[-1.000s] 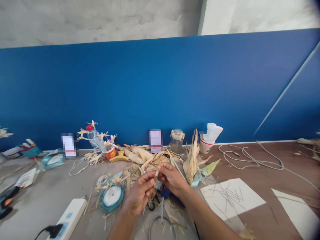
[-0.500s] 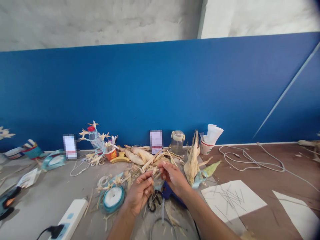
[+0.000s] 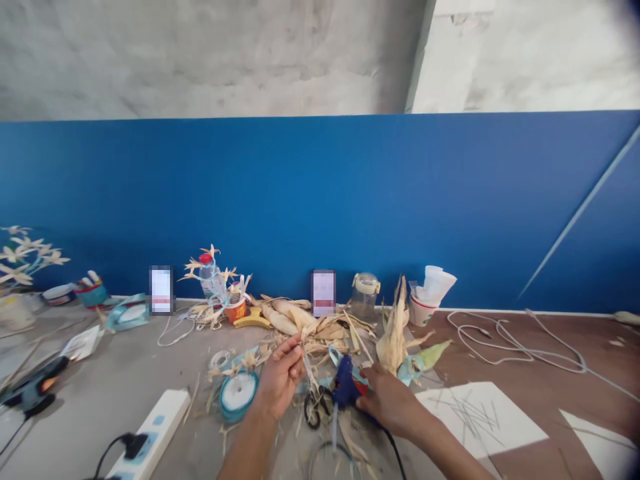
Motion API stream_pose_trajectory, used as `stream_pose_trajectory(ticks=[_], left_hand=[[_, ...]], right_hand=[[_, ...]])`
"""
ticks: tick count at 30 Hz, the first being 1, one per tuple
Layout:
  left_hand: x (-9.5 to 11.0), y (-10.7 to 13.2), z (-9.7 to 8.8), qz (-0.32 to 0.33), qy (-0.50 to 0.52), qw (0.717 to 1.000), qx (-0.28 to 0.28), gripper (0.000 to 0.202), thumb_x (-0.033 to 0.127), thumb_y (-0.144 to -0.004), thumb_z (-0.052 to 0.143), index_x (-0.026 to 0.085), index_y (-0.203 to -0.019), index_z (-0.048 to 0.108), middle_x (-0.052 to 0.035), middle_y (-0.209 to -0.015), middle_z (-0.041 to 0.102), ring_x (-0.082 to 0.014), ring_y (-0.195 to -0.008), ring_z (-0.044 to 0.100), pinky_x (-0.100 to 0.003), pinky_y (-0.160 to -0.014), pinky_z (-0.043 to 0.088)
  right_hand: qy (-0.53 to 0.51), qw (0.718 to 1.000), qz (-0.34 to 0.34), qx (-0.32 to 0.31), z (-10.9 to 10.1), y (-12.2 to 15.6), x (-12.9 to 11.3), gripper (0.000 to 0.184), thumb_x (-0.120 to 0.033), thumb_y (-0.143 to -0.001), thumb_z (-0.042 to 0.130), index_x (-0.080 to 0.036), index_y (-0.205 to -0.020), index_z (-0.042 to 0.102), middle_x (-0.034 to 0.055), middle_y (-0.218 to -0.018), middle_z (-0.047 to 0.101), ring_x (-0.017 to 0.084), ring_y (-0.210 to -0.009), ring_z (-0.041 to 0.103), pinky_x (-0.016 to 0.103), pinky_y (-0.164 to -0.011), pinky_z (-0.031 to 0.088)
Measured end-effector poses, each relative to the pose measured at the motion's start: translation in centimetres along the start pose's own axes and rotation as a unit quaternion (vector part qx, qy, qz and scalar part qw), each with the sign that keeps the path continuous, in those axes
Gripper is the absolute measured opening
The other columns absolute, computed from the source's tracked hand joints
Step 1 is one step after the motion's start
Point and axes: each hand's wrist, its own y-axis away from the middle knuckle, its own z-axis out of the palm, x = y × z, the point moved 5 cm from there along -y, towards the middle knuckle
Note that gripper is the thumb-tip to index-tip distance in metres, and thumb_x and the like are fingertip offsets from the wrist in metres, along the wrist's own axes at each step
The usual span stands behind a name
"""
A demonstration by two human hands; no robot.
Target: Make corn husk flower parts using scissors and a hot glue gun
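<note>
My left hand [image 3: 283, 377] is raised over the table, its thumb and fingers pinched on a small piece of dried corn husk [image 3: 304, 333]. To its right, my right hand [image 3: 390, 400] is closed around the handle of a blue hot glue gun [image 3: 345, 383], palm down; the grip is partly hidden by the fingers. Black-handled scissors [image 3: 313, 410] lie between the hands, their blades pointing away. Left of my left hand is a spool of teal ribbon [image 3: 239, 393] with small husk flowers [image 3: 249, 360] beside it. A heap of corn husks [image 3: 290, 317] lies behind both hands.
A white power strip [image 3: 160, 420] sits at front left, another glue gun [image 3: 37, 387] beyond it. Along the blue partition [image 3: 320, 200] stand phones, a lidded jar [image 3: 365, 293] and a paper cup [image 3: 423, 310]. Thin sticks lie on white paper [image 3: 480, 417]; a white cable [image 3: 515, 347] coils behind.
My right hand has left the husk piece near my left hand, moved right and down, and taken hold of the glue gun. My left hand still pinches the husk. The view has tilted up slightly.
</note>
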Motion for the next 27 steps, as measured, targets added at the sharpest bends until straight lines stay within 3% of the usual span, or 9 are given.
stream_pose_trajectory(ticks=[5, 12, 15, 18, 20, 23, 25, 27], left_hand=[[-0.3, -0.3, -0.4, 0.004, 0.009, 1.0, 0.012, 0.039, 0.016, -0.055, 0.083, 0.013, -0.091, 0.068, 0.0045, -0.062, 0.058, 0.0002, -0.04, 0.035, -0.016, -0.046, 0.034], [-0.7, -0.6, -0.6, 0.002, 0.019, 1.0, -0.002, 0.038, 0.018, -0.056, 0.083, 0.013, -0.091, 0.068, 0.0031, -0.065, 0.059, 0.0007, -0.039, 0.036, -0.015, -0.045, 0.034], [-0.6, -0.5, -0.6, 0.0, 0.026, 1.0, -0.001, 0.038, 0.017, -0.055, 0.084, 0.013, -0.089, 0.068, 0.0035, -0.064, 0.059, 0.0006, -0.039, 0.036, -0.015, -0.045, 0.034], [-0.6, -0.4, -0.6, -0.005, 0.029, 1.0, 0.001, 0.039, 0.016, -0.054, 0.084, 0.013, -0.09, 0.068, 0.004, -0.063, 0.059, 0.0004, -0.039, 0.036, -0.015, -0.045, 0.035], [-0.7, -0.4, -0.7, -0.008, 0.028, 1.0, 0.003, 0.039, 0.015, -0.055, 0.083, 0.013, -0.091, 0.068, 0.0036, -0.064, 0.06, 0.0003, -0.039, 0.036, -0.015, -0.045, 0.035], [-0.8, -0.5, -0.8, -0.005, 0.031, 0.999, 0.003, 0.038, 0.014, -0.056, 0.082, 0.013, -0.092, 0.067, 0.0033, -0.064, 0.06, 0.0002, -0.039, 0.035, -0.014, -0.043, 0.032], [-0.9, -0.5, -0.8, -0.005, 0.035, 0.999, 0.002, 0.037, 0.014, -0.058, 0.081, 0.013, -0.092, 0.066, 0.0035, -0.064, 0.06, 0.0002, -0.039, 0.035, -0.014, -0.042, 0.031], [-0.9, -0.5, -0.8, -0.006, 0.036, 0.999, 0.001, 0.036, 0.013, -0.059, 0.08, 0.013, -0.093, 0.066, 0.0036, -0.064, 0.059, 0.0002, -0.039, 0.035, -0.013, -0.042, 0.031]], right_hand=[[0.118, 0.993, 0.005, -0.022, 0.8, 1.5, -1.0, 0.037, -0.022, -0.066, 0.061, -0.014, -0.103, 0.063, 0.0155, -0.107, 0.061, 0.03, -0.095, 0.062, 0.035, -0.079, 0.044], [0.104, 0.994, 0.01, -0.021, 1.7, 0.9, -0.7, 0.039, -0.013, -0.067, 0.054, -0.012, -0.106, 0.06, 0.0164, -0.106, 0.062, 0.028, -0.092, 0.064, 0.033, -0.077, 0.045], [0.027, 0.999, 0.017, 0.002, 1.5, 0.8, 0.4, 0.035, -0.015, -0.068, 0.052, -0.013, -0.102, 0.061, 0.015, -0.103, 0.063, 0.027, -0.092, 0.063, 0.033, -0.079, 0.044], [-0.147, 0.988, -0.012, 0.035, 0.5, 1.0, 1.1, 0.034, -0.02, -0.067, 0.051, -0.016, -0.1, 0.06, 0.0094, -0.097, 0.063, 0.023, -0.088, 0.06, 0.032, -0.079, 0.043], [-0.306, 0.952, -0.019, 0.023, 0.0, 1.3, 1.4, 0.036, -0.026, -0.069, 0.052, -0.017, -0.103, 0.058, 0.0044, -0.083, 0.061, 0.02, -0.076, 0.058, 0.031, -0.07, 0.043], [-0.539, 0.841, -0.046, -0.017, -0.9, 1.9, 0.5, 0.038, -0.039, -0.074, 0.054, -0.017, -0.104, 0.057, -0.0016, -0.062, 0.054, 0.015, -0.057, 0.049, 0.027, -0.059, 0.036], [-0.633, 0.769, -0.088, -0.025, -1.7, 2.2, -0.7, 0.039, -0.047, -0.072, 0.059, -0.017, -0.097, 0.059, -0.0019, -0.059, 0.052, 0.012, -0.053, 0.043, 0.026, -0.056, 0.032], [-0.67, 0.734, -0.11, -0.021, -2.3, 2.2, -1.7, 0.042, -0.05, -0.067, 0.066, -0.017, -0.091, 0.059, -0.0018, -0.062, 0.052, 0.009, -0.049, 0.037, 0.024, -0.052, 0.028]])
